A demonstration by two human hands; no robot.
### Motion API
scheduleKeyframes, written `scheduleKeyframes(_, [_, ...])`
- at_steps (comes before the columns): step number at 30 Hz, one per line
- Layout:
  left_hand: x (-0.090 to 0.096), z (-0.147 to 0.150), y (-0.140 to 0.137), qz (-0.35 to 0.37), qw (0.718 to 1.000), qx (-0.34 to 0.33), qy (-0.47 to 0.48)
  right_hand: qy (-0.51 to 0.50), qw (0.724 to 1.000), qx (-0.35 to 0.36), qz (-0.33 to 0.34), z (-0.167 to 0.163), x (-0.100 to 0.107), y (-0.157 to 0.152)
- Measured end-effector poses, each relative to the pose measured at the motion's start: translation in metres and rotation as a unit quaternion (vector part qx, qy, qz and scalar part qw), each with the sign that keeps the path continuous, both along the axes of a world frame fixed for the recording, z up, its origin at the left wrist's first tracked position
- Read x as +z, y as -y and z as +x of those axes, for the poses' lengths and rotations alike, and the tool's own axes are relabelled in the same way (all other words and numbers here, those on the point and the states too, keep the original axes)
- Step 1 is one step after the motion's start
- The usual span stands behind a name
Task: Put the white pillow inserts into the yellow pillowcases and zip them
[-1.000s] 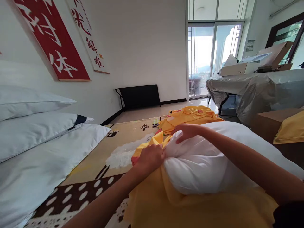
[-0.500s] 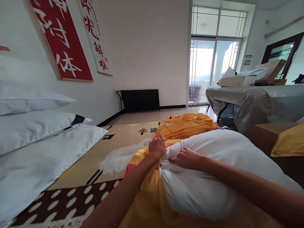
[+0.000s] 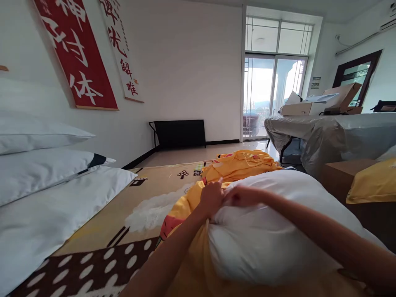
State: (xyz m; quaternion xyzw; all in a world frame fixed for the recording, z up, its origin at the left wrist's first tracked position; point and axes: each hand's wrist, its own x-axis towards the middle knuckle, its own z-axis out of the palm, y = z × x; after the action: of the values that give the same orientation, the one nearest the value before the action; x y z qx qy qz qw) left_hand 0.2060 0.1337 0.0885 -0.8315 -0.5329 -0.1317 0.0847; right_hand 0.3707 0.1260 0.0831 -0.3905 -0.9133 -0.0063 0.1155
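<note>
A plump white pillow [image 3: 278, 231] lies on the bed in front of me, with a yellow printed pillowcase [image 3: 194, 255] along its left side and partly under it. My left hand [image 3: 212, 198] is closed on the pillowcase's edge where it meets the pillow. Right beside it, my right hand [image 3: 244, 196] is curled at the pillow's near-left end, somewhat blurred, and seems to pinch the white cloth. The fingertips of both hands are largely hidden. Beyond them a second yellow printed cloth [image 3: 244, 163] lies crumpled.
Several white pillows [image 3: 55, 173] are stacked at the left. A patterned beige and brown blanket [image 3: 154, 185] covers the bed. At the right stand a cardboard box [image 3: 335, 173] with a yellow package [image 3: 373, 181], and a plastic-covered table [image 3: 328, 123]. A black folded panel [image 3: 179, 134] leans on the wall.
My right hand has lifted and shifted slightly left, up against my left hand. The left hand has moved a little to the right. The view has tilted slightly.
</note>
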Motion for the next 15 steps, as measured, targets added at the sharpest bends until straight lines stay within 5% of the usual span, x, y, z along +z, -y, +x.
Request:
scheduleKeyframes(3, [0.000, -0.011, 0.008, -0.005, 1.000, -0.003, -0.005, -0.088, 0.988, -0.124, -0.015, 0.046, 0.028, -0.020])
scheduleKeyframes(6, [0.002, -0.010, 0.016, 0.008, 1.000, -0.006, -0.011, -0.053, 0.979, -0.180, -0.079, 0.060, 0.025, -0.029])
scheduleKeyframes(10, [0.004, -0.004, 0.007, 0.015, 1.000, -0.004, -0.016, -0.002, 0.977, -0.195, -0.080, 0.034, 0.006, -0.018])
scheduleKeyframes(15, [0.021, 0.009, -0.032, 0.002, 1.000, -0.004, -0.002, 0.080, 0.974, -0.205, 0.051, -0.008, 0.019, 0.027])
